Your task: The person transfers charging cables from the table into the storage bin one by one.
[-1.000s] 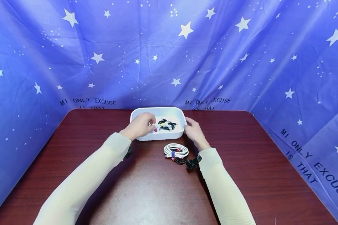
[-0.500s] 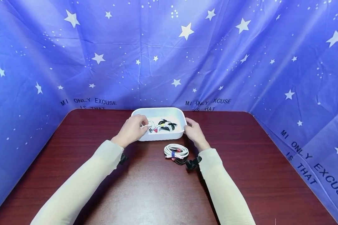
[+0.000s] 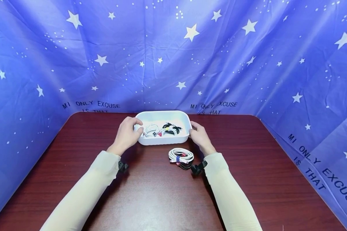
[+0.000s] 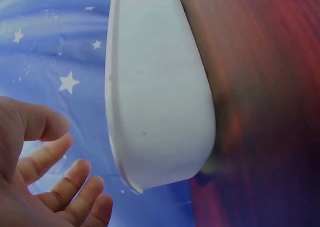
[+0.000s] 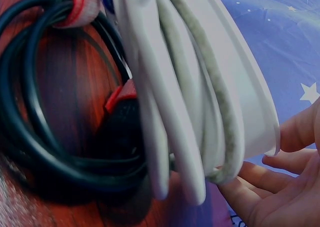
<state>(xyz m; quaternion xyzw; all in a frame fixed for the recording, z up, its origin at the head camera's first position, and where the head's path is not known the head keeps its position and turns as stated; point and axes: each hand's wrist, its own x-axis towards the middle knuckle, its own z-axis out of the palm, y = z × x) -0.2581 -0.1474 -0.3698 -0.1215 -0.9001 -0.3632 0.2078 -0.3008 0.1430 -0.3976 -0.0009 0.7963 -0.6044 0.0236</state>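
Observation:
A white plastic storage box (image 3: 163, 140) stands at the back of the table with several coiled cables in it: a white coil (image 3: 151, 130), and a black coil (image 3: 173, 129) tangled with another white one. At its left end my left hand (image 3: 126, 133) holds nothing; in the left wrist view its fingers (image 4: 75, 184) are loosely bent and apart from the box wall. My right hand (image 3: 200, 136) grips the box's right end, thumb and fingers at the rim. Nearer that hand, a thick white cable coil (image 3: 181, 155) with a blue strap lies partly over a black cable coil (image 5: 35, 122) with red straps.
The dark red wooden table (image 3: 156, 192) reaches back to a blue starry curtain (image 3: 167, 70), close behind the box. Curtain also hangs along both sides. A black wrist camera (image 3: 198, 167) sits beside the white coil on the table.
My left hand has drawn leftward out of the box, letting go of the white cable coil, which now lies inside at the left. My right hand keeps its place on the rim.

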